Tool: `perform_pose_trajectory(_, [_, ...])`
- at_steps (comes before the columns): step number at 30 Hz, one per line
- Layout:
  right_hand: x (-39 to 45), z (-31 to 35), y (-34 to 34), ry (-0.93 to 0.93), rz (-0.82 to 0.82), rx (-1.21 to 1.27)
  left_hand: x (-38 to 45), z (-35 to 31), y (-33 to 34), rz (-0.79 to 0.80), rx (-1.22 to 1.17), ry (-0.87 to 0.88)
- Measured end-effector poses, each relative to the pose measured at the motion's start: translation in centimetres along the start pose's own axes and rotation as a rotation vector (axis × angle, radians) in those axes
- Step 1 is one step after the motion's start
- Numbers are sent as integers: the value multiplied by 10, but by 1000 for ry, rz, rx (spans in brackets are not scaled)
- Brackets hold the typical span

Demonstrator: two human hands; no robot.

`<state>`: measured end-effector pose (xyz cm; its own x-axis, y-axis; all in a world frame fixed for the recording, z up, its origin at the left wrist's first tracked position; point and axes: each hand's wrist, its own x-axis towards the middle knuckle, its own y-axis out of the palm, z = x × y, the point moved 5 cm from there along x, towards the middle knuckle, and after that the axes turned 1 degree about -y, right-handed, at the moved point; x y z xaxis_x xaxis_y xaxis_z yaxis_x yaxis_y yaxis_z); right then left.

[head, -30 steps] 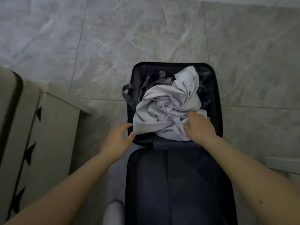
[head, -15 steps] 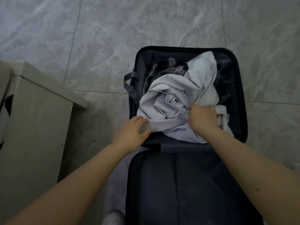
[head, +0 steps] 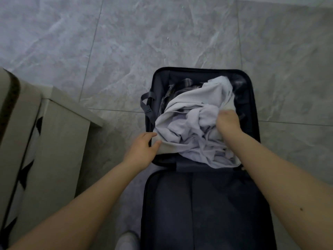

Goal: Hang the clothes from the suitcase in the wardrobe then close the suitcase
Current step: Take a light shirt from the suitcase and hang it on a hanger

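Left hand (head: 142,147) pinched hem of grey garment (head: 187,123); right hand (head: 227,121) clenched bunched folds. Fabric judged light, limp, snag-prone; regrip at shoulders advised.

Grey marble-look floor tiles (head: 162,42); pale wooden cabinet (head: 59,141) at left, beside star-patterned bedding (head: 27,159).

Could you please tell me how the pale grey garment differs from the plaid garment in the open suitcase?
The pale grey garment is plain and light; the plaid garment is dark and checked. The grey one lies crumpled on top and fills most of the suitcase, while the plaid one shows only at the far side beneath it. The left hand pinches the grey garment's edge and the right hand grips its bunched cloth; neither touches the plaid one. Both sit in the same compartment.
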<state>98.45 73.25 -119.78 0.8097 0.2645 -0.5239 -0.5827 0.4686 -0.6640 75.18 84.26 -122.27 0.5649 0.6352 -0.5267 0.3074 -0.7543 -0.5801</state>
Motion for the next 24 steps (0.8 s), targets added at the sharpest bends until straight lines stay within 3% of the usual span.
perform_pose_trajectory(3, [-29,35,-34,72,58,210,-28,-26,-17,-13,-80,-22])
perform_pose_trajectory(8, [-77,100,-101,-42,17,341,-70,-90,-68,10,-134,26])
perform_pose_trajectory(18, [-219,322,-294,-279,-53,562,-152,-279,-275,-101,-79,218])
perform_pose_trajectory(24, [-358,470,-463,-540,-162,601,-235,-413,-421,-239,-63,388])
